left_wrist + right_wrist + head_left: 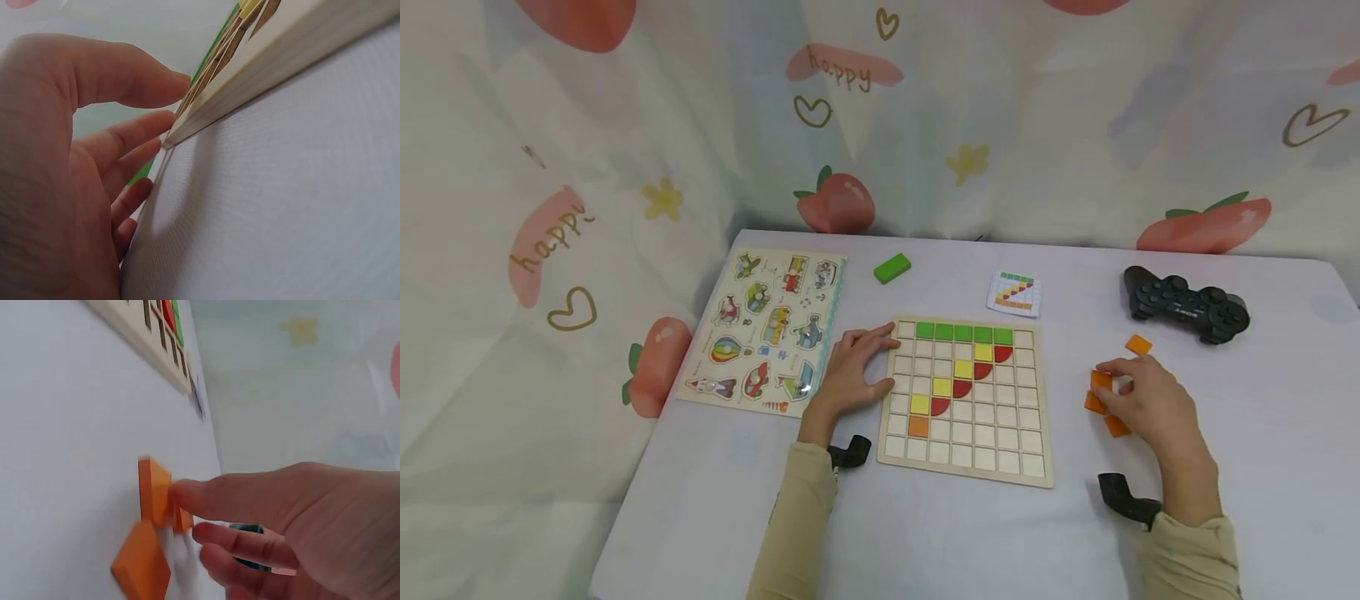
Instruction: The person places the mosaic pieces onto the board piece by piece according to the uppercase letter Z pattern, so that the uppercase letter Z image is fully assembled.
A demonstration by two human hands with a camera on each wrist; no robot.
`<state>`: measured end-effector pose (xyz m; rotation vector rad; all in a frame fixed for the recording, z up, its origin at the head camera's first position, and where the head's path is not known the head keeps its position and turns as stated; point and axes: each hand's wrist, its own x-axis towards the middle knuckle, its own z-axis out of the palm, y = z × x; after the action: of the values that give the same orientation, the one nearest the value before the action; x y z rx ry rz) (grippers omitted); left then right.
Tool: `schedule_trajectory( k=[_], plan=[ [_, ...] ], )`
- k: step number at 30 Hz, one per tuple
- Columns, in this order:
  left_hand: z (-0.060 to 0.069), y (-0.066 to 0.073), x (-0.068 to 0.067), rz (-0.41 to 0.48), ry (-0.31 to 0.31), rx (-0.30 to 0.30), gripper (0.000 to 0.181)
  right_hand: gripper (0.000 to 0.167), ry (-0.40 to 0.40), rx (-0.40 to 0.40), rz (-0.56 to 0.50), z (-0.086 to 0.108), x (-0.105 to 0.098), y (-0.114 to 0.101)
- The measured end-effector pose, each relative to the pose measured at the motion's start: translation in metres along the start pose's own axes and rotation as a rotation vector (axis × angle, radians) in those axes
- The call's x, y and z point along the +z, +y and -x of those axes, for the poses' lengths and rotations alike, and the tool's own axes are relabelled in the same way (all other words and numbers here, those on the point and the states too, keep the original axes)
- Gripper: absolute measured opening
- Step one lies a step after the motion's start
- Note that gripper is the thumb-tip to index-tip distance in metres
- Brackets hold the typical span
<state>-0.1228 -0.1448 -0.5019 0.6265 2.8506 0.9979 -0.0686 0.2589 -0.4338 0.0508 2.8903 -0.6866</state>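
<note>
A wooden grid board (1041, 467) lies on the table with green, yellow and red pieces and one orange square (918, 427) set in its cells. My left hand (852, 375) rests against the board's left edge, thumb and fingertips touching the rim. To the right of the board, my right hand (1153, 404) pinches an orange tile (1101, 381) between thumb and index finger. Several orange tiles lie close around that hand, among them one beyond it (1138, 344) and one below it (1117, 426). The right wrist view shows the thumb touching an orange tile (164, 495).
A small pattern card (1014, 294) lies behind the board, and a green block (892, 268) to its back left. A picture puzzle board (707, 333) lies at the left. A black game controller (1186, 304) sits at the back right. A patterned curtain (917, 125) hangs behind the table.
</note>
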Motion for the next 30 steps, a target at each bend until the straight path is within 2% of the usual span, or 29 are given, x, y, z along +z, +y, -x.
schedule_trajectory(
  k=[2, 3, 10, 15, 22, 30],
  plan=[
    [0.001, 0.0, -0.001, 0.002, -0.002, -0.004, 0.059, 0.039, -0.048, 0.015, -0.018, -0.001, -0.002, 0.01],
    [0.001, 0.0, -0.001, 0.003, -0.001, -0.005, 0.059, 0.038, -0.045, 0.018, -0.028, -0.002, -0.001, 0.013],
    [0.002, -0.003, 0.002, 0.01, 0.01, 0.008, 0.058, 0.036, 0.094, 0.075, -0.053, -0.005, 0.013, 0.005],
    [0.0, -0.003, 0.003, 0.004, 0.009, 0.009, 0.059, 0.036, 0.117, 0.097, -0.052, -0.006, 0.015, -0.002],
    [0.001, -0.003, 0.002, 0.007, -0.003, -0.001, 0.059, 0.04, 0.107, 0.147, -0.079, -0.007, 0.019, -0.008],
    [0.0, -0.005, 0.005, 0.007, -0.01, -0.001, 0.06, 0.04, 0.22, 0.19, -0.055, -0.008, 0.03, -0.014]
  ],
)
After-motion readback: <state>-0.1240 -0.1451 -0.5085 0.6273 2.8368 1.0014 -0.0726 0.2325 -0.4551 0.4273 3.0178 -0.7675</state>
